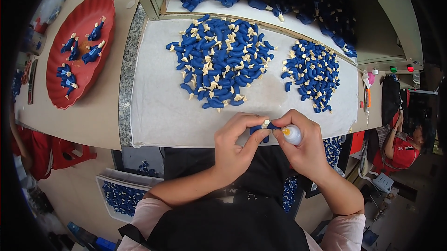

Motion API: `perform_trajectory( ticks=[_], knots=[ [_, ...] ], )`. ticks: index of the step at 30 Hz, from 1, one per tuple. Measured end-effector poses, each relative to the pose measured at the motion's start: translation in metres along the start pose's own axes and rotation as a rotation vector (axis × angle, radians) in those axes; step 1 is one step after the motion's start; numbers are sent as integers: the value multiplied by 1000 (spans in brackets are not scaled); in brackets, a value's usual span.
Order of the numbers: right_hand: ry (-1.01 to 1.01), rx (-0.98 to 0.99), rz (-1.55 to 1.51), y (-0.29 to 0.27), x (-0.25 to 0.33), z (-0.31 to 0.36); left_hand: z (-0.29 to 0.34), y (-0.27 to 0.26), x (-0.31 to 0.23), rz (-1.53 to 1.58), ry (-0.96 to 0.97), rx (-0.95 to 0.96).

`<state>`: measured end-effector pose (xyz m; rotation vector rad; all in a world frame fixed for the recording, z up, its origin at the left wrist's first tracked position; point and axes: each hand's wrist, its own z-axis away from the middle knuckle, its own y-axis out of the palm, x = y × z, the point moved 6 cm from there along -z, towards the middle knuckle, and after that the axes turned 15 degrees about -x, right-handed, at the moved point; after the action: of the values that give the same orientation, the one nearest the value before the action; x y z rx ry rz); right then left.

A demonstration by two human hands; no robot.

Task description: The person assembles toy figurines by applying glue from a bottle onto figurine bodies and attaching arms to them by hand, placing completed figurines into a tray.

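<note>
My left hand (232, 145) is closed on a small blue figurine body (264, 134) with a pale peg at its top, just above the near edge of the white sheet. Against its right side, my right hand (305, 145) is closed round a small white squeeze bottle (292, 135) with a yellowish tip. A bit of blue shows between the two hands; whether it is a separate arm piece I cannot make out. Beyond them lies a big heap of blue bent arms with cream hands (223, 60). To its right is a smaller heap of similar blue pieces (313, 76).
A red scalloped tray (57, 83) with several blue figures stands at the left. Under the shelf at the back lie many blue bodies (228, 0). Below the table is a clear bin (139, 179) of blue parts. A person in red (401, 151) sits at the right.
</note>
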<state>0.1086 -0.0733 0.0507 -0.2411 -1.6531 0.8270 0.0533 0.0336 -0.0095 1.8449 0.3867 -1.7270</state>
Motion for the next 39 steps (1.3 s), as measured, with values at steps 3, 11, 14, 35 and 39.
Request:
perform_trajectory(
  ticks=[3, 11, 14, 35, 39],
  knots=[
    [-22, -7, 13, -1, 1, 0, 0, 0, 0, 18, -17, -5],
    [-24, -39, 6, -2, 0, 1, -1, 2, -1, 19, 18, 2],
    [-63, -58, 8, -4, 6, 2, -2, 0, -3, 20, 31, 18],
    [-411, -294, 17, -7, 23, 22, 1, -2, -15, 113, 251, 100],
    [-336, -312, -11, -5, 18, 20, 1, 1, -6, 282, -90, 120]
  ],
)
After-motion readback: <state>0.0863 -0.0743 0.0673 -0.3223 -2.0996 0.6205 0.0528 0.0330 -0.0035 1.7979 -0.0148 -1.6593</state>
